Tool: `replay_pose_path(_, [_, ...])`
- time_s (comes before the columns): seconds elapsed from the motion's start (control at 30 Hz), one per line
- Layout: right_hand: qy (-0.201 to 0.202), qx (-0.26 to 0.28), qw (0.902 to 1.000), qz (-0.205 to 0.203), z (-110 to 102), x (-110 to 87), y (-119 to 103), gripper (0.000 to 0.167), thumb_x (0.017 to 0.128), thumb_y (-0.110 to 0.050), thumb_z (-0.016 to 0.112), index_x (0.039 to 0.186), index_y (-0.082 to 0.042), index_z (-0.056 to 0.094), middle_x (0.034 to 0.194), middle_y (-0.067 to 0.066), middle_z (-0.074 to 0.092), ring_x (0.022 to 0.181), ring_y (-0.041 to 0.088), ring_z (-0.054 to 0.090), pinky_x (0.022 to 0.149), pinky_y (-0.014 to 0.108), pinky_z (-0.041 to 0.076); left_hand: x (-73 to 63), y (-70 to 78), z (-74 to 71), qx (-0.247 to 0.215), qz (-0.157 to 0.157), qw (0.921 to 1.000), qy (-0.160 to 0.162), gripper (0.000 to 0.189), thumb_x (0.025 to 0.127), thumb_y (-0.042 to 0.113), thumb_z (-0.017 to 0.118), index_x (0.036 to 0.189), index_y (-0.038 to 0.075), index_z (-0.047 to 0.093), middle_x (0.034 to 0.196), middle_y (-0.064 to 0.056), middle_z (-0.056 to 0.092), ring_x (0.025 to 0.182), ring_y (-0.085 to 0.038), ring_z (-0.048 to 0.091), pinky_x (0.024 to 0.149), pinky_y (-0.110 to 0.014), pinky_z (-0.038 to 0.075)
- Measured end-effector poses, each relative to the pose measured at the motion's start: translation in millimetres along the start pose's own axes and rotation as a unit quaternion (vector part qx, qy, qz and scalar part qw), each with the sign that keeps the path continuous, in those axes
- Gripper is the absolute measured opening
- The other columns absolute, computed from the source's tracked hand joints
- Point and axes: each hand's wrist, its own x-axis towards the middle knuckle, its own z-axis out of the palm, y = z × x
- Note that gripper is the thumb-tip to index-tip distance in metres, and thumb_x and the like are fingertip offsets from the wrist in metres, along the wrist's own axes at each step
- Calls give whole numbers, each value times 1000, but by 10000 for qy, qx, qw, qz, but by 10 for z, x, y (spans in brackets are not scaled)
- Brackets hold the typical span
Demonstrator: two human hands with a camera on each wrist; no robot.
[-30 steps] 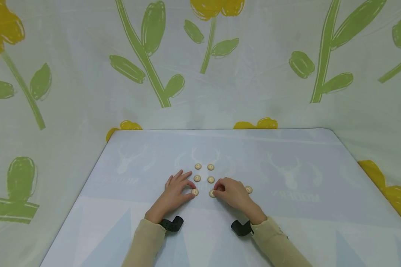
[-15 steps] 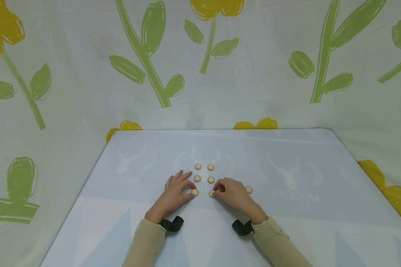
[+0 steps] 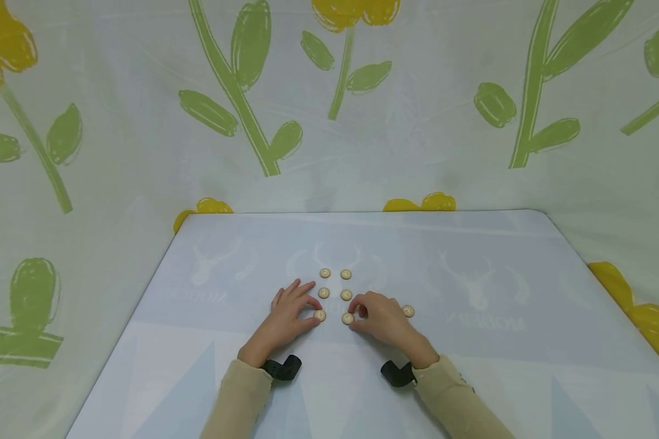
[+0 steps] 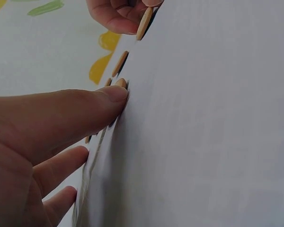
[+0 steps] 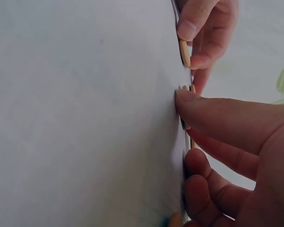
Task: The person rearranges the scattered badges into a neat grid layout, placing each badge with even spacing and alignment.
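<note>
In the head view, my left hand (image 3: 288, 316) pinches a round pale wooden button (image 3: 320, 316) at its edge between thumb and index finger, its other fingers spread. My right hand (image 3: 381, 317) has its thumb and index finger around the right edge of a matching button (image 3: 348, 318), which lies level with the left one on the table. Beyond them, two more pairs of buttons continue the columns: a near-left button (image 3: 324, 292), a near-right button (image 3: 346, 294), a far-left button (image 3: 325, 273) and a far-right button (image 3: 346, 274). In the left wrist view, my left thumb (image 4: 99, 104) partly hides its button.
A single button (image 3: 408, 311) lies just right of my right hand. The pale table (image 3: 500, 390) has faint deer prints and ends at a straight far edge. Behind it hangs a flower-patterned cloth (image 3: 417, 146). Each wrist wears a black camera band (image 3: 398, 374).
My right fingertips have shifted from over their button to its right edge, so its face now shows more fully. The button has slid very slightly left. My left hand keeps still.
</note>
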Motion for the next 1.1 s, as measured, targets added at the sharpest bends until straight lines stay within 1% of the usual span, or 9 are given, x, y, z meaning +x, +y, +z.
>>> replay_pose_path(0.3, [56, -26, 10000, 0, 11, 0, -5, 18, 72, -27, 73, 84, -21, 60, 69, -8, 47, 62, 10, 42, 58, 29, 33, 4, 6, -10, -43, 40, 10000, -8, 13, 77, 27, 69, 87, 27, 60, 140, -1, 35, 133, -27, 13, 102, -53, 2])
replay_pose_path(0.57, [186, 35, 9998, -103, 27, -11, 4, 19, 72, -26, 73, 85, -22, 61, 68, -8, 46, 63, 9, 42, 58, 29, 32, -4, 13, -21, -6, 67, 10000, -59, 14, 77, 27, 68, 87, 25, 59, 140, -3, 35, 133, -28, 13, 101, -54, 3])
replay_pose_path(0.87, [111, 26, 9999, -120, 22, -11, 2, 20, 72, -28, 73, 87, -23, 61, 69, -9, 46, 63, 10, 42, 58, 30, 32, -6, 4, -19, -9, 173, 9998, 50, 12, 78, 28, 67, 88, 26, 60, 139, -4, 36, 133, -29, 14, 101, -54, 3])
replay_pose_path(1.1, [66, -57, 9998, -200, 20, -21, 2, 19, 73, -28, 73, 87, -24, 61, 69, -10, 46, 65, 10, 42, 59, 30, 32, 1, 5, -9, 15, 150, 9999, 48, 13, 77, 26, 68, 87, 27, 60, 139, -3, 36, 133, -28, 15, 101, -55, 4])
